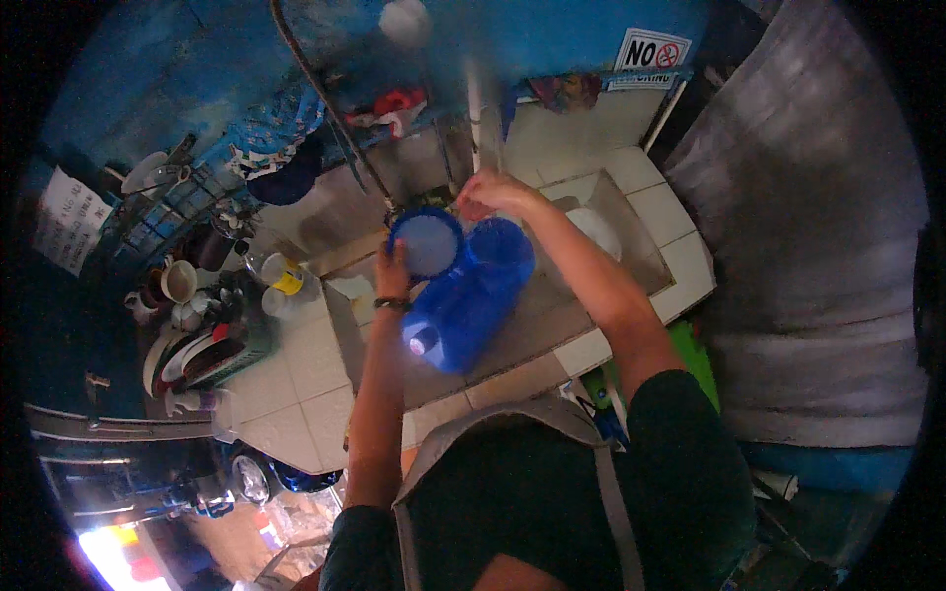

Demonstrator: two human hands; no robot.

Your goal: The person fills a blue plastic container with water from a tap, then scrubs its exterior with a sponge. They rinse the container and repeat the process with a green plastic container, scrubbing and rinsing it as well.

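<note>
My left hand (391,264) grips the left rim of a round blue tub (429,244), whose inside looks whitish and cloudy. Right beside it, a large translucent blue plastic jug (463,310) lies slanted over the sink (532,340), its capped end toward me. My right hand (490,194) is past the jug's far end, close to the pipes at the wall. Its fingers are closed and a little blurred; whatever they hold cannot be made out. A white round dish (594,232) sits in the sink's right part, partly behind my right forearm.
Left on the tiled counter (296,379) stand a dish rack (232,360) with plates, mugs (178,281) and a yellow-labelled tub (283,274). Cloths (276,138) hang at the blue wall. A grey curtain (798,246) hangs on the right.
</note>
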